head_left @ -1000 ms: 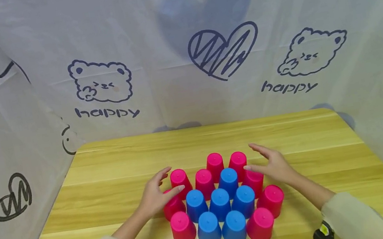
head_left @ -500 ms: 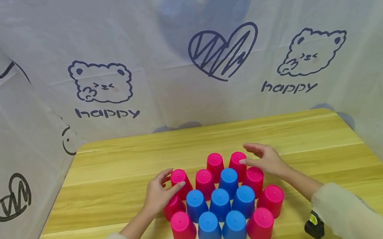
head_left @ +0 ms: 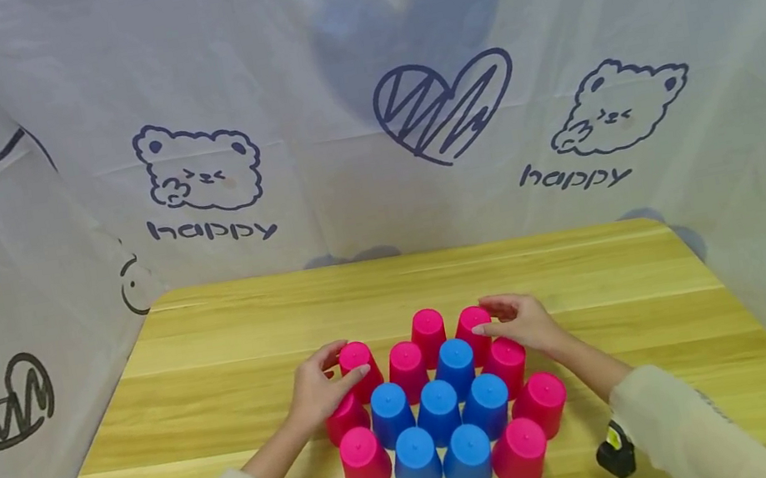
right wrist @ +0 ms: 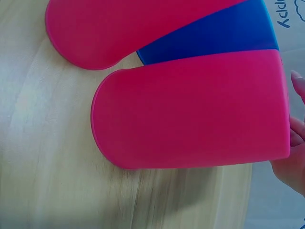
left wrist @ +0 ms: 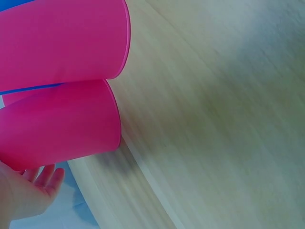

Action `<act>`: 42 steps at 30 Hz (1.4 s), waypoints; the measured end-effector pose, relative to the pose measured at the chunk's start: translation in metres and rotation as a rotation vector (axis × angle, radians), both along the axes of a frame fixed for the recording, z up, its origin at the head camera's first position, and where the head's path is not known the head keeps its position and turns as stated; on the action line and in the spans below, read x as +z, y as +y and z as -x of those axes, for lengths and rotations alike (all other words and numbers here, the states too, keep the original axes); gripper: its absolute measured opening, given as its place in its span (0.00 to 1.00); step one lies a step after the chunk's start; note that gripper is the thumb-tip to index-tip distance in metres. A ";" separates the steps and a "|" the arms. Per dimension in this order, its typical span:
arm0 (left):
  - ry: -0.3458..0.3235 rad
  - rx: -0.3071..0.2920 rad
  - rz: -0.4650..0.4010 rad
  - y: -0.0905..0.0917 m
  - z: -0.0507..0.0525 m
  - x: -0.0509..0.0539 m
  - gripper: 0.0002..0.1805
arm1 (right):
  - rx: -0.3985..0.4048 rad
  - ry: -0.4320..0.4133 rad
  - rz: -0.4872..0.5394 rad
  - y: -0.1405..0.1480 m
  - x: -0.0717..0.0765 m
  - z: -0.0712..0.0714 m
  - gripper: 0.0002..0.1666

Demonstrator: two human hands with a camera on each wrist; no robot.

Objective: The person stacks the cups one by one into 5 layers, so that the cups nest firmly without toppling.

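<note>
Several pink and blue plastic cups stand upside down in a tight cluster on the table. At the cluster's back left, my left hand (head_left: 313,390) holds a pink cup (head_left: 357,355), thumb in front and fingers behind. My right hand (head_left: 530,326) has its thumb and fingers round the back right pink cup (head_left: 470,322). A blue cup (head_left: 456,362) stands between them, a little nearer. In the left wrist view, curved fingers (left wrist: 45,179) show beyond a pink cup (left wrist: 62,124). Another pink cup (right wrist: 190,112) hides part of my hand (right wrist: 289,167) in the right wrist view.
Two pink cups, one at the front left (head_left: 365,462) and one at the front right (head_left: 520,453), flank blue cups. The wooden table (head_left: 185,374) meets a white cloth backdrop (head_left: 316,199) with drawings. A black-and-yellow object (head_left: 615,449) is beside the right sleeve.
My right hand has moved left and closed in on the back right pink cup. My left hand has shifted slightly onto the back left pink cup. The cups keep their places.
</note>
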State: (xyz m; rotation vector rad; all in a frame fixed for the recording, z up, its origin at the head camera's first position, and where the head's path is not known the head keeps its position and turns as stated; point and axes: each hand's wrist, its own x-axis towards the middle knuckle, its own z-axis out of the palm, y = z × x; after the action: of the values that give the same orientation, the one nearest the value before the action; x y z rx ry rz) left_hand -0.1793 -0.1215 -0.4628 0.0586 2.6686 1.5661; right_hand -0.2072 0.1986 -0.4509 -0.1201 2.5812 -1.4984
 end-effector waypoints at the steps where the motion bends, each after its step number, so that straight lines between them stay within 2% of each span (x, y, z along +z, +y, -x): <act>1: 0.003 0.000 0.001 0.000 0.000 0.000 0.31 | -0.004 -0.006 0.003 -0.001 0.000 0.000 0.35; 10: 0.017 -0.002 -0.010 0.002 0.000 -0.001 0.30 | -0.020 -0.040 0.001 -0.003 -0.001 -0.002 0.31; 21: 0.017 0.002 0.015 0.003 0.003 0.000 0.29 | -0.037 -0.029 -0.008 -0.007 -0.003 0.000 0.30; 30: 0.030 -0.002 0.011 0.000 0.004 0.006 0.28 | -0.048 -0.022 0.005 -0.011 -0.003 0.000 0.28; 36: 0.033 -0.002 0.021 -0.003 0.008 0.011 0.28 | -0.053 0.000 0.012 -0.011 -0.002 0.000 0.28; 42: 0.010 -0.014 0.015 -0.004 0.017 0.014 0.29 | -0.067 0.013 -0.018 -0.010 -0.002 0.001 0.29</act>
State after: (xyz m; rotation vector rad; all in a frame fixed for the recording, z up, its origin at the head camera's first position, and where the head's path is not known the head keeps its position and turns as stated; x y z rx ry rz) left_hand -0.1960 -0.1256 -0.4492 0.0839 2.6817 1.5455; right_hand -0.2086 0.1882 -0.4531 -0.0420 2.6328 -1.5011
